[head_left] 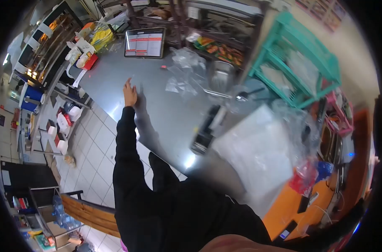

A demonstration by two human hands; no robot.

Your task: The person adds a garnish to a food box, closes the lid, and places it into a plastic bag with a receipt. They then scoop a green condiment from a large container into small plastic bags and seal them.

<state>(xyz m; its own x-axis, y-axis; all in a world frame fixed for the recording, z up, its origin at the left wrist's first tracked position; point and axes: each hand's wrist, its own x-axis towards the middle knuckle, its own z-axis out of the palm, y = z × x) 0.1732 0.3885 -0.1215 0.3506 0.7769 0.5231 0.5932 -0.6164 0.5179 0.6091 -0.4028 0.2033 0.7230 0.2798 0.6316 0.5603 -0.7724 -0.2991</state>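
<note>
My left hand [130, 93] reaches out in a black sleeve over the steel counter [157, 113]. Its fingers are apart and it holds nothing; it rests on or just above the counter's left part. A tablet screen [144, 42] with a red and white list stands beyond it. Crumpled clear plastic bags [180, 75] lie to the right of the hand. My right hand is not in view.
A stack of white sheets or bags [258, 147] lies at the counter's right. A dark device [205, 130] sits beside it. A teal rack [295, 59] stands at the right, a metal container [220, 75] near the middle. White tiled floor and a wooden bench [88, 212] are at the left.
</note>
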